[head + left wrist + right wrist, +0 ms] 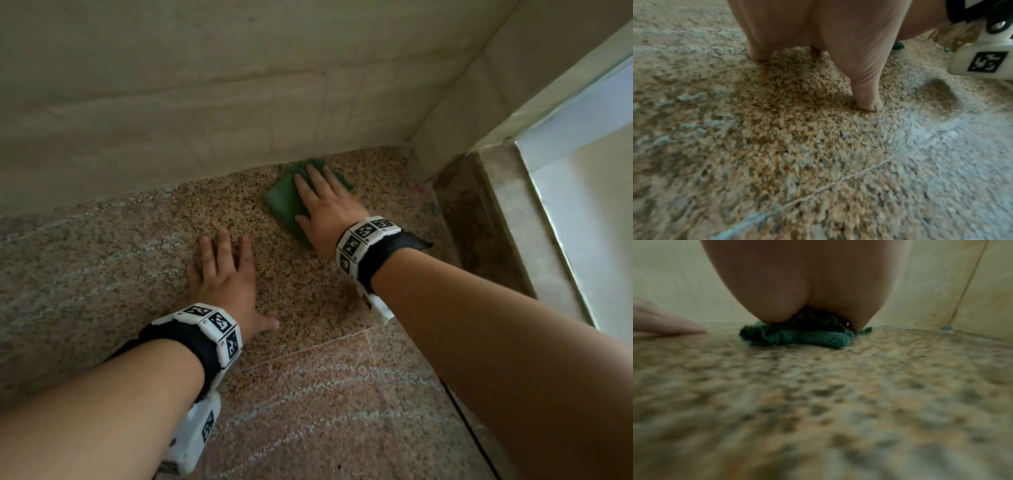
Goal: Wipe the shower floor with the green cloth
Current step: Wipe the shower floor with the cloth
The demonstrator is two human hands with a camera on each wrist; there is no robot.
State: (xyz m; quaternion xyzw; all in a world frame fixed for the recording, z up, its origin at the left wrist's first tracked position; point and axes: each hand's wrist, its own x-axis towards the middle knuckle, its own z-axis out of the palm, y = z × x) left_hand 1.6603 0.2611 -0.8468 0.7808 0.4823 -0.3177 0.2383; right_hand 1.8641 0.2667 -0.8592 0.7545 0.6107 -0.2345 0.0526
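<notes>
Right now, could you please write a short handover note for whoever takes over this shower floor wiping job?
Right hand: flat, fingers straight, pressing the green cloth onto the shower floor near the far corner, close to the wall.
Left hand: flat on the bare floor beside it, fingers spread, bracing, holding nothing.
Done: pale wipe streaks show on the near floor, so that part seems covered.
Left: the strip along the wall and the corner by the stone threshold; how much else remains cannot be told.
</notes>
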